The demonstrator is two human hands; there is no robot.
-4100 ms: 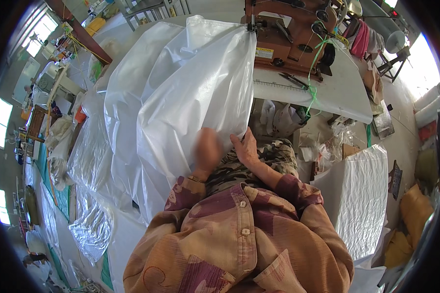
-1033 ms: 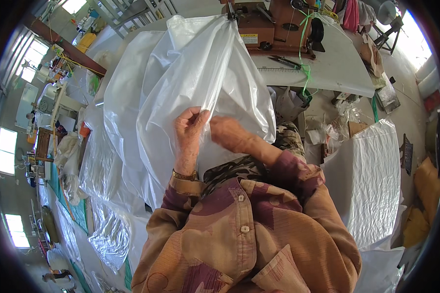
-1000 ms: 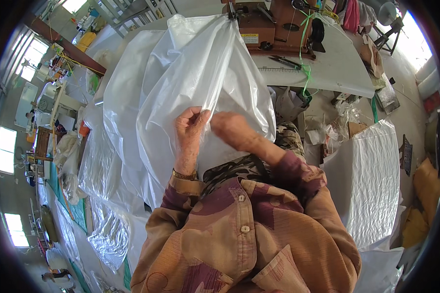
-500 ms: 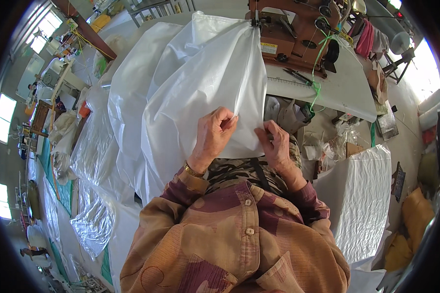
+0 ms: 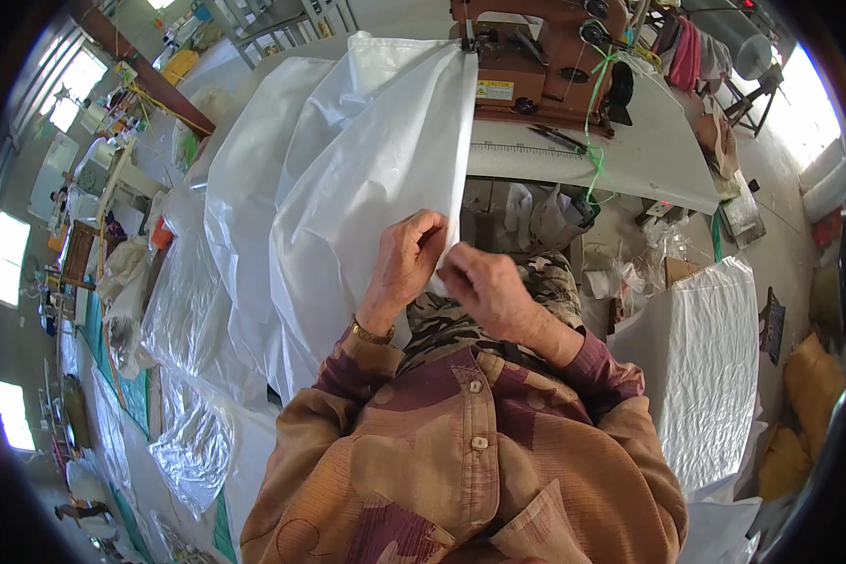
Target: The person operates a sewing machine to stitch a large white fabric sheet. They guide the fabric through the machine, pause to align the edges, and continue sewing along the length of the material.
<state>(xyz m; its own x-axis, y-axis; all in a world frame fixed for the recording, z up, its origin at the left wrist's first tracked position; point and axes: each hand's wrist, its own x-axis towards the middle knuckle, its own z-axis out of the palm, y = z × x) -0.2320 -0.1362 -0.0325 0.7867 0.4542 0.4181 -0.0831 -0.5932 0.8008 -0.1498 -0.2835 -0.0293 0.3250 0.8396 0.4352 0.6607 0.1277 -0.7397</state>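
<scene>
A large white plastic-like sheet [image 5: 357,160] hangs in folds from the table toward my lap. Its far corner lies under the needle end of a brown sewing machine [image 5: 545,70]. Along its right edge runs a narrow, straight fold. My left hand [image 5: 404,268] is closed in a pinch on this edge close to my lap. Just right of it and slightly lower, my right hand [image 5: 491,293] also pinches the edge, near the sheet's lower end. The fingertips of both hands are partly hidden.
On the pale table [image 5: 649,155] beside the machine lie dark snips [image 5: 559,139] and a ruler strip; green string [image 5: 596,160] dangles over its edge. At right hangs a stack of white sheeting [image 5: 700,376]. Crumpled clear plastic [image 5: 193,310] covers the left side. Bags sit below the table.
My right hand has moved left, close to my left hand. The sheet's right edge has shifted left and now runs straight with a fold, baring more space under the table.
</scene>
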